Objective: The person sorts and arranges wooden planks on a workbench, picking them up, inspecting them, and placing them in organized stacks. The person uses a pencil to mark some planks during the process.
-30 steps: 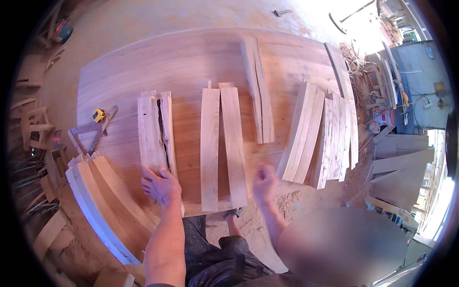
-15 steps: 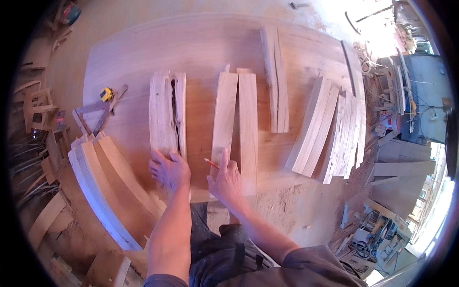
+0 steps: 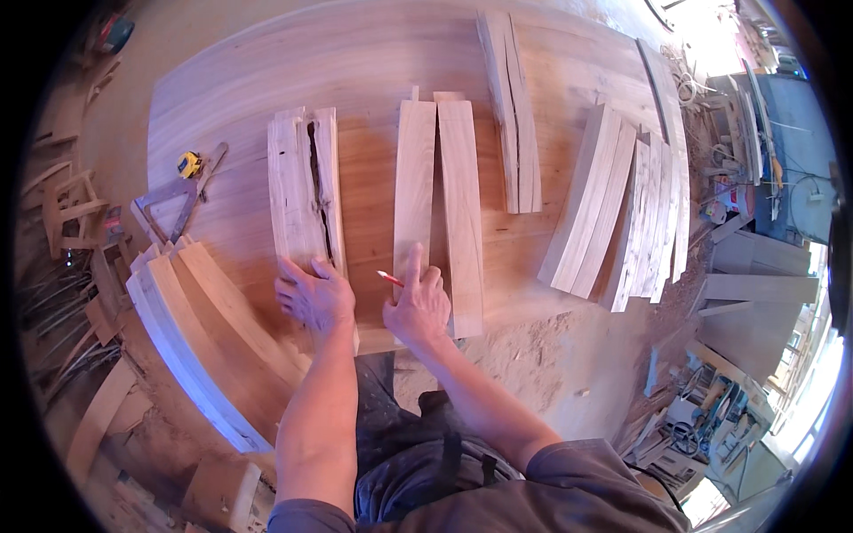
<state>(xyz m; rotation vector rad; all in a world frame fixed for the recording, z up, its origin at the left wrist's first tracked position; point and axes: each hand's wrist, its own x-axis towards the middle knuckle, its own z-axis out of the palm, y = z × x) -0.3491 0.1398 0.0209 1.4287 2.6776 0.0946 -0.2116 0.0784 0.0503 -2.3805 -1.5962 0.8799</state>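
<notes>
The right hand [image 3: 419, 306], a second ago to the right of the middle pair of planks, is now over that pair's left plank [image 3: 415, 178]; the left hand [image 3: 315, 298] stays on the near end of the cracked boards [image 3: 298, 195].

The right hand's fingers are curled and pinch a red pencil [image 3: 389, 279], its pale tip toward the left, while the index finger points forward along the plank; whether that finger touches is unclear. The left hand lies across the wood, thumb apart from the fingers; I cannot tell whether it squeezes.

The cracked boards, with a dark gap down their length, and the middle pair both run toward the near edge of the wooden table [image 3: 373, 53]. The pair's right plank [image 3: 459, 213] stands slightly apart from the left one, the gap widening nearer the person. Farther back, a split board [image 3: 503, 107] reaches toward the far edge. Near the right edge sit pale boards [image 3: 582, 209] and a bundle of narrower strips [image 3: 644, 222]. Toward the left edge lie a yellow tape measure [image 3: 189, 164] and a carpenter's square [image 3: 188, 211]; long planks [image 3: 244, 306] extend by the near left corner.
</notes>
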